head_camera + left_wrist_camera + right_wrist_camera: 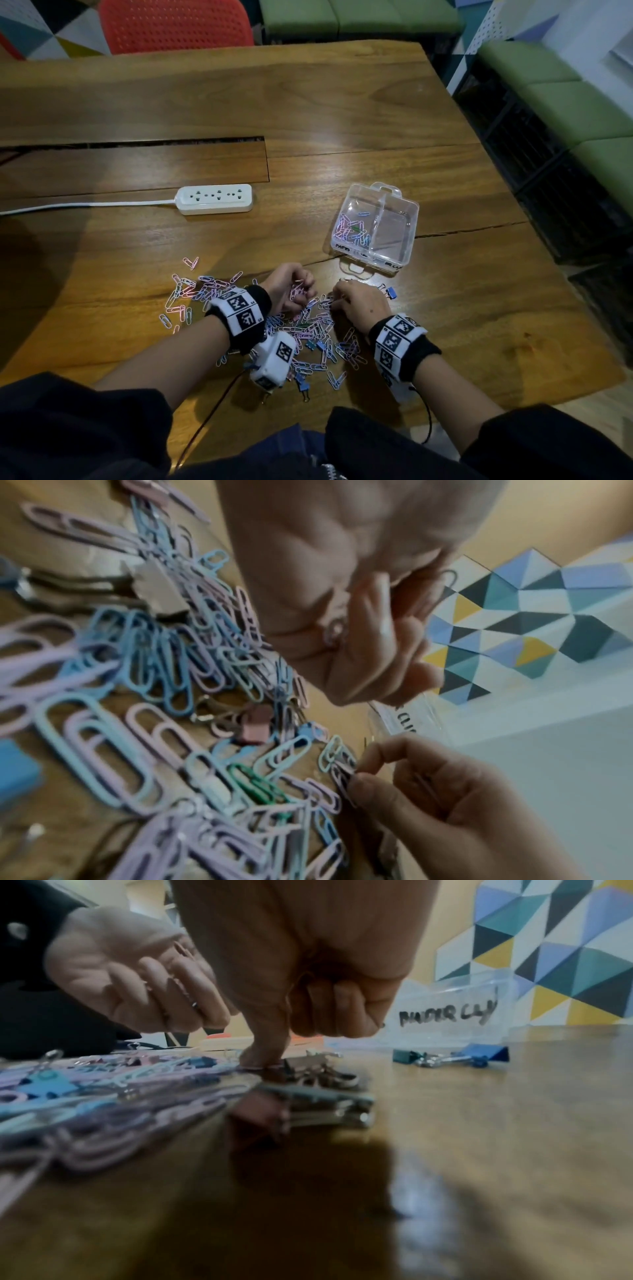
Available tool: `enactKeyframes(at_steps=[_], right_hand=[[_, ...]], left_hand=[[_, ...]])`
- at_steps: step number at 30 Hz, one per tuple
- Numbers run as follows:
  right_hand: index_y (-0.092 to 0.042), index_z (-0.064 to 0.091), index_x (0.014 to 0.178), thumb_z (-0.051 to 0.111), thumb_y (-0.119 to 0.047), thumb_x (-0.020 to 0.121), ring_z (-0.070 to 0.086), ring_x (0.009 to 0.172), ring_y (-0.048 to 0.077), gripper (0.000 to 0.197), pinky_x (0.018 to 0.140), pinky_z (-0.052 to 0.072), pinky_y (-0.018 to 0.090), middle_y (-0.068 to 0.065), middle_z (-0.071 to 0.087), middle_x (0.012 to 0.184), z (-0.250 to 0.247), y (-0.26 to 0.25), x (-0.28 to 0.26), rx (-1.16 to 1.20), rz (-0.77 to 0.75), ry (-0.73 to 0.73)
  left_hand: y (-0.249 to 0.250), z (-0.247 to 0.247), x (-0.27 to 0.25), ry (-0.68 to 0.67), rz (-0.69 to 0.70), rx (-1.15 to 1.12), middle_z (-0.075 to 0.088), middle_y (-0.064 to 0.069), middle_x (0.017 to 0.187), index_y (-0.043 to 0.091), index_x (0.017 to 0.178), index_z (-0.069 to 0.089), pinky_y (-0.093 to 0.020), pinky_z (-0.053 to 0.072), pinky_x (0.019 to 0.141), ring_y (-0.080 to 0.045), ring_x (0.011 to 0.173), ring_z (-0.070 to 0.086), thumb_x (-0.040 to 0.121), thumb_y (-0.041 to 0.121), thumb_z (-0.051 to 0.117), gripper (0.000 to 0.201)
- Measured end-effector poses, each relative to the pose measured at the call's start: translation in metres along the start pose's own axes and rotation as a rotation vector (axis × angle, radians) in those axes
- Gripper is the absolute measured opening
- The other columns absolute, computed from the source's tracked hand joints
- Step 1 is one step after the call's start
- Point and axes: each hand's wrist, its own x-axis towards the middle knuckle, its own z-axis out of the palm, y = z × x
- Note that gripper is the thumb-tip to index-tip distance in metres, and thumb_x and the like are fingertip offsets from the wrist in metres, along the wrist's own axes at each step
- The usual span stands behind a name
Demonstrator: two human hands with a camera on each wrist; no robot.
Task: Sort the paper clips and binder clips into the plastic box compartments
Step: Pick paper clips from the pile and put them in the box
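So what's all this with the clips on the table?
A person is sorting a pile of paper clips into a clear plastic box. The left hand holds a bunch of clips; the right hand pinches more from the pile. One compartment has paper clips in it; the other looks empty. Binder clips lie on the table.

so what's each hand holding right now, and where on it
The left hand is curled round a bunch of paper clips. The right hand pinches a purple paper clip by one end, between thumb and forefinger.
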Motion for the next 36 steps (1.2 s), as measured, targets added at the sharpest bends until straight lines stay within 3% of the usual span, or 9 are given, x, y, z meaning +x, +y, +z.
enactKeyframes(at_steps=[4,8,12,16,19,25,30,33,36], right_hand=[[-0.009,0.052,0.104,0.043,-0.023,0.093,0.053,0.096,0.021,0.02,0.078,0.039,0.026,0.007,0.058,0.106,0.007,-0.002,-0.002,-0.046,-0.075,-0.041],[-0.009,0.051,0.089,0.046,-0.016,0.091,0.043,0.085,0.015,0.009,0.076,0.041,0.017,0.001,0.045,0.094,0.004,0.002,0.0,0.242,0.043,-0.057],[-0.015,0.047,0.073,0.053,-0.009,0.088,0.045,0.071,0.007,0.017,0.059,0.032,0.008,-0.005,0.046,0.081,-0.008,0.015,-0.005,0.557,0.167,0.001],[-0.017,0.05,0.068,0.058,-0.002,0.083,0.053,0.062,0.007,0.023,0.051,0.044,0.01,-0.003,0.055,0.071,-0.022,0.024,-0.016,0.885,0.235,-0.05],[-0.013,0.052,0.07,0.057,0.006,0.081,0.052,0.059,0.009,0.022,0.048,0.045,0.01,0.0,0.055,0.07,-0.028,0.027,-0.022,1.073,0.26,-0.049],[-0.008,0.053,0.068,0.051,0.008,0.082,0.048,0.046,0.006,0.021,0.042,0.036,0.013,0.0,0.053,0.061,-0.022,0.029,-0.026,1.314,0.335,-0.121],[-0.011,0.045,0.065,0.043,-0.004,0.091,0.037,0.045,0.007,0.027,0.038,0.03,0.013,0.0,0.045,0.058,-0.011,0.019,-0.023,1.365,0.37,-0.205],[-0.011,0.043,0.068,0.039,-0.006,0.094,0.036,0.039,0.004,0.026,0.035,0.029,0.012,0.001,0.043,0.057,-0.014,0.015,-0.017,1.404,0.372,-0.195],[-0.012,0.044,0.071,0.039,-0.009,0.094,0.036,0.049,0.007,0.023,0.04,0.031,0.014,-0.001,0.044,0.064,-0.031,0.011,0.0,1.211,0.388,-0.095]], left_hand=[[0.002,0.005,0.005,0.13,0.025,0.12,0.046,0.001,0.049,0.011,0.063,0.046,-0.009,0.019,0.03,-0.005,0.029,0.029,0.085,0.011,0.031,0.026],[0.006,0.013,0.01,0.237,0.07,0.498,0.043,0.001,0.061,0.012,0.069,0.047,-0.015,0.025,0.032,-0.002,0.031,0.034,0.094,0.013,0.032,0.029],[-0.003,0.02,0.008,0.299,0.138,1.277,0.06,-0.012,0.096,0.012,0.09,0.049,-0.033,0.048,0.078,-0.025,0.089,0.06,0.099,0.032,0.027,0.031],[-0.014,0.025,0.012,0.377,0.133,1.7,0.063,-0.009,0.104,0.009,0.108,0.051,-0.036,0.051,0.083,-0.027,0.095,0.062,0.078,0.071,0.038,0.07],[-0.018,0.034,0.013,0.374,0.135,1.831,0.06,-0.008,0.11,0.006,0.113,0.049,-0.034,0.048,0.078,-0.025,0.099,0.061,0.07,0.072,0.051,0.078],[-0.029,0.036,0.014,0.243,0.189,1.973,0.062,-0.008,0.103,0.003,0.105,0.056,-0.03,0.048,0.067,-0.022,0.086,0.061,0.093,0.046,0.037,0.049],[-0.025,0.031,0.008,0.186,0.274,1.923,0.06,-0.009,0.099,0.004,0.103,0.052,-0.033,0.047,0.072,-0.024,0.083,0.058,0.098,0.032,0.026,0.038],[-0.015,0.024,0.009,0.203,0.273,1.61,0.048,-0.006,0.082,0.011,0.082,0.047,-0.029,0.036,0.065,-0.02,0.072,0.046,0.097,0.031,0.027,0.031],[0.001,0.016,0.012,0.166,0.271,1.053,0.041,0.0,0.068,0.019,0.065,0.037,-0.023,0.03,0.054,-0.013,0.057,0.035,0.097,0.024,0.028,0.034]])
